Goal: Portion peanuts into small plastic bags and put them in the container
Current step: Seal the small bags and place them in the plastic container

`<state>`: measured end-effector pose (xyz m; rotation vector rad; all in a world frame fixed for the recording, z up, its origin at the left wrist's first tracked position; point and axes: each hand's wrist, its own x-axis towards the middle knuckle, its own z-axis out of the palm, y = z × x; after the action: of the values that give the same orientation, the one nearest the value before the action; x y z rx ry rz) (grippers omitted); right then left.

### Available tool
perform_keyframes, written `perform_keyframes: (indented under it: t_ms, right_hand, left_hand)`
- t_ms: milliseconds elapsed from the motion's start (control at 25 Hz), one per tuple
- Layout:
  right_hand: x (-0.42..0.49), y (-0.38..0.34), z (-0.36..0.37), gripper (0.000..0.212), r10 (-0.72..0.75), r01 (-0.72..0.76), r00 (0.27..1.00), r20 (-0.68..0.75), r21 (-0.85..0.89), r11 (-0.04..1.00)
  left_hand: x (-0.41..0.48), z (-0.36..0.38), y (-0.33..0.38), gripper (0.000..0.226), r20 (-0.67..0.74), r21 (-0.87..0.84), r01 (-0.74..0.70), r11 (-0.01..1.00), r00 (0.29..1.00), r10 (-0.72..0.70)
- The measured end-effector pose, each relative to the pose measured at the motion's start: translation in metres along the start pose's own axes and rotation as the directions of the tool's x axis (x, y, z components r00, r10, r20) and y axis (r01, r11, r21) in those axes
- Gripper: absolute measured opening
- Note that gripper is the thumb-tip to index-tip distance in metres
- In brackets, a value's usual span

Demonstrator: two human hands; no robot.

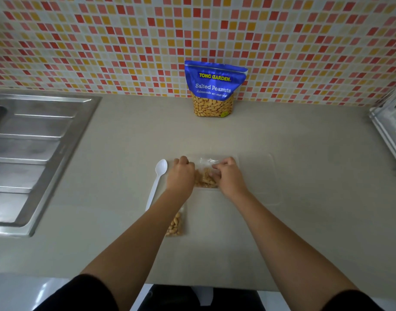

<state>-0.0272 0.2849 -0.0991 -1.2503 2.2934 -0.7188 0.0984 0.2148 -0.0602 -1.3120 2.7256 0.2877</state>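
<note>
A small clear plastic bag (205, 176) holding peanuts lies on the counter between my hands. My left hand (181, 173) has curled fingers at the bag's left top edge and my right hand (228, 173) pinches the bag's top on the right. A second small bag of peanuts (176, 224) lies nearer me, partly under my left forearm. The blue "Salted Peanuts" pouch (213, 88) stands upright against the tiled wall. A white plastic spoon (157, 180) lies just left of my left hand. A clear, barely visible container (257, 176) seems to sit around and to the right of the bag.
A steel sink and drainboard (33, 153) fill the left side of the grey counter (304, 221). A white rack-like object (389, 124) stands at the far right edge. The counter's front edge runs just below my forearms.
</note>
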Motion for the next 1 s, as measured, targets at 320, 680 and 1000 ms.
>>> perform_keyframes:
  t_ms: [320, 680, 1000]
  right_hand:
    - [0.009, 0.001, 0.004, 0.025, -0.231, 0.248, 0.966, 0.114, -0.180, 0.952]
    - [-0.021, 0.037, -0.014, 0.038, 0.171, -0.213, 0.952, -0.252, -0.149, 0.966]
    - [-0.022, 0.032, -0.008, 0.048, 0.105, -0.124, 0.940, -0.326, -0.040, 0.991]
  left_hand:
    - [0.006, 0.015, -0.013, 0.008, -0.101, 0.151, -0.052, 0.987, 0.993, 0.068]
    - [-0.088, 0.028, -0.049, 0.014, -0.017, -0.112, 0.194, 0.975, 0.980, -0.197]
    - [-0.099, 0.052, -0.039, 0.030, 0.112, -0.483, 0.401, 0.778, 0.910, -0.400]
